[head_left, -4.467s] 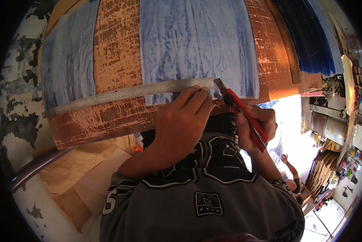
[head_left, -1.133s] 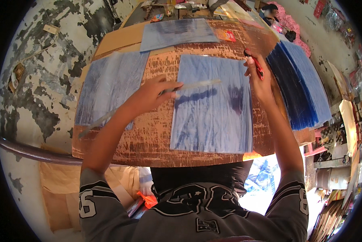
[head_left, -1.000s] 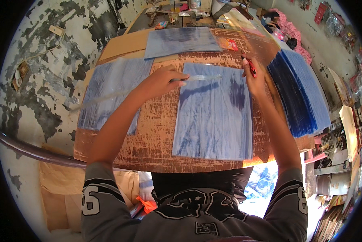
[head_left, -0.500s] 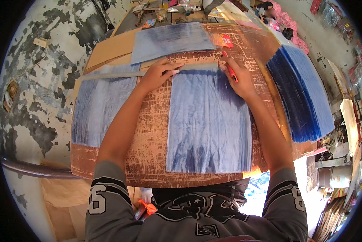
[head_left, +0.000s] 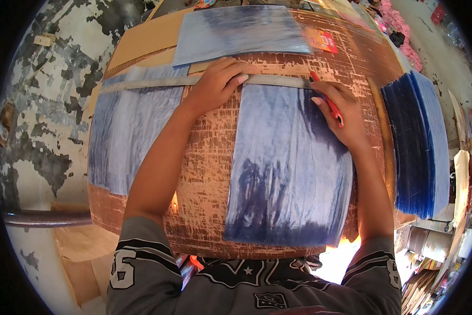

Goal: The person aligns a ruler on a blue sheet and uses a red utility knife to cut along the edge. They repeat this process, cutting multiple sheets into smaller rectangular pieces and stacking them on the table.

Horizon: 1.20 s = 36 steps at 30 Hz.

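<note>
My left hand (head_left: pixel 217 86) holds down a long flat metal ruler (head_left: pixel 278 80), its thumb and fingers pressed along the strip. The ruler lies crosswise over the far edge of a stack of bluish clear plastic sheets (head_left: pixel 291 163) in front of me. At the ruler's right end, my right hand (head_left: pixel 347 113) is closed around a red utility knife (head_left: pixel 333 108); its blade tip is too small to make out. The ruler's left part crosses a second bluish plastic pile (head_left: pixel 136 131).
Another plastic sheet stack (head_left: pixel 241 31) lies at the back beside brown cardboard (head_left: pixel 141 42). A red-orange packet (head_left: pixel 322 40) is right of it. A thick blue sheet stack (head_left: pixel 419 147) stands at the worn brown board's (head_left: pixel 204 168) right side, past a wooden strip (head_left: pixel 384 136).
My view has shifted, so the board appears closer and lower. Both hands stay at the ruler; my right hand still grips the knife near its right end.
</note>
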### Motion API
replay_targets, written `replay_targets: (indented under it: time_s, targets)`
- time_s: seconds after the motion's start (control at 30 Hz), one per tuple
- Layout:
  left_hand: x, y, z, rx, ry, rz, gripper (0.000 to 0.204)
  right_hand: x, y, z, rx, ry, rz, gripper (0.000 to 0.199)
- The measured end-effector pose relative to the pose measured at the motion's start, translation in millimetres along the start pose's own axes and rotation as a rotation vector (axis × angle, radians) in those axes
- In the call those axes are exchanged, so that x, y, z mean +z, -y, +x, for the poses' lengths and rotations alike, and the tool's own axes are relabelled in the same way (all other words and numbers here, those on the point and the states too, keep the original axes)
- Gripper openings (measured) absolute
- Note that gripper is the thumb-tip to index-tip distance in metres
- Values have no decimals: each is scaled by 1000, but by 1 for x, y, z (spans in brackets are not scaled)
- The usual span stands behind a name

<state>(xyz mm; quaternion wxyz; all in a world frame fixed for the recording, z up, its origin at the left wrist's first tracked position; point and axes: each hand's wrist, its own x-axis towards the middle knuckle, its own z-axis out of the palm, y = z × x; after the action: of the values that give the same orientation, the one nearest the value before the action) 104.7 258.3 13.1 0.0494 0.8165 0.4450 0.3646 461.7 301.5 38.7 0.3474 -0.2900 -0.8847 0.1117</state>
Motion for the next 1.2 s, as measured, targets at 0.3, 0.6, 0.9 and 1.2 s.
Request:
replay_targets:
  time_s: [0.3, 0.6, 0.9, 1.2]
  targets:
    - [4, 7, -6, -83, -47, -60, 33, 0, 2, 2, 59, 20, 3, 31]
    - [1, 7, -6, -128, -23, -116, 31, 1, 3, 2, 60, 18, 4, 30]
    - [6, 11, -5, -78, -120, -127, 24, 0, 3, 2, 67, 23, 42, 30]
    - [2, 8, -6, -109, -69, -157, 23, -1, 3, 1, 70, 20, 51, 28]
